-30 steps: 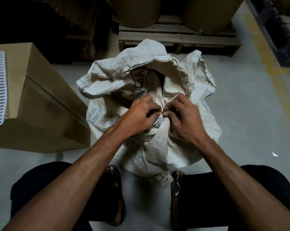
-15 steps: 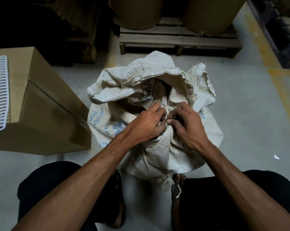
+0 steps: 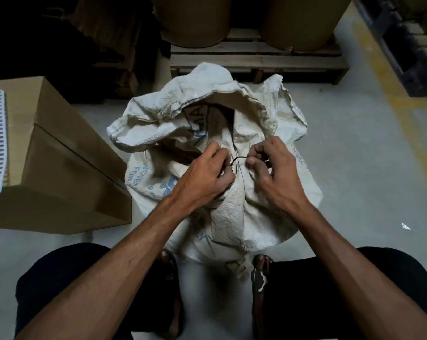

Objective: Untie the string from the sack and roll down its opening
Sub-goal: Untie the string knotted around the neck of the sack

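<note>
both hands are busy at the tied neck of the sack [image 3: 232,212]. left hand [image 3: 205,175] and right hand [image 3: 273,168] each pinch the thin dark string [image 3: 239,158], which runs between them. the sack stands on the floor [image 3: 354,168] between the person's feet. the untying step looks only half done. next, pull the string free, then fold the floppy top down.
</note>
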Motion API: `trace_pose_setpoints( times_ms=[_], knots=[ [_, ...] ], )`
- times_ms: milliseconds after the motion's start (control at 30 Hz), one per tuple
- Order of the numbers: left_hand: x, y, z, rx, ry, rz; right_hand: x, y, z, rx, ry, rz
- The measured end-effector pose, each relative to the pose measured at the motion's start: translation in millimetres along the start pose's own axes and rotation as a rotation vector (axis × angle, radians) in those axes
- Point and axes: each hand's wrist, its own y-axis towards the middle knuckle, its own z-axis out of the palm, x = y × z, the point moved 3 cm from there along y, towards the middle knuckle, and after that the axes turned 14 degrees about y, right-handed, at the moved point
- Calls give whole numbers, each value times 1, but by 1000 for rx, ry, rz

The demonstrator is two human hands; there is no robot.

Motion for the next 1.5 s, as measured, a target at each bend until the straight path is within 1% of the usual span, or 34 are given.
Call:
trace_pose_setpoints(
  times_ms=[67, 133, 233, 300, 400, 467, 567, 633, 700, 767, 800, 833, 900, 933, 967, 1033, 1100, 1167, 1267, 1400, 1500],
  knots=[
    [2, 0, 4, 18, 3, -14, 0, -2, 3, 30, -11, 3],
    [6, 1, 5, 15, -19, -66, -1, -1, 2, 29, -7, 21],
    [9, 4, 4, 17, -123, -138, -2, 2, 0, 25, -15, 33],
    [9, 6, 4, 27, -137, -123, -1, 3, 2, 32, -25, 31],
    [9, 8, 3, -10, -119, -115, -2, 3, 3, 41, -26, 33],
    [10, 8, 2, -43, -158, -170, -3, 4, 3, 31, -17, 36],
    [14, 9, 1, -76, -232, -300, -5, 4, 2, 2, -2, 48],
    [17, 9, 2, -55, -274, -376, -7, 5, 2, -12, 14, 57],
    [17, 9, 2, -21, -291, -413, -9, 5, 2, -32, 36, 72],
    [14, 9, 2, 0, -268, -397, -9, 6, 1, -70, 90, 83],
    [12, 8, 1, -5, -218, -372, -8, 6, 1, -90, 127, 86],
    [10, 7, 1, -27, -125, -333, -7, 6, 0, -107, 169, 89],
    [4, 5, 0, -101, 135, -240, -5, 7, -1, -120, 252, 104],
    [0, 5, -1, -147, 225, -194, -4, 7, 0, -118, 283, 111],
    [-3, 6, -1, -187, 260, -147, -4, 7, 0, -113, 308, 117],
    [-10, 7, 1, -206, 223, -73, -2, 6, 2, -103, 359, 128],
    [-13, 8, 5, -159, 172, -61, 1, 5, 4, -87, 409, 140],
    [-12, 8, 8, -108, 138, -117, 4, 5, 5, -57, 430, 150],
    [-11, 10, 9, -74, 93, -204, 8, 6, 4, -24, 443, 143],
    [-9, 12, 11, -35, 122, -225, 13, 5, 2, -13, 477, 149],
    [-8, 12, 15, 31, 151, -213, 19, 6, 1, -16, 540, 128]
  ],
)
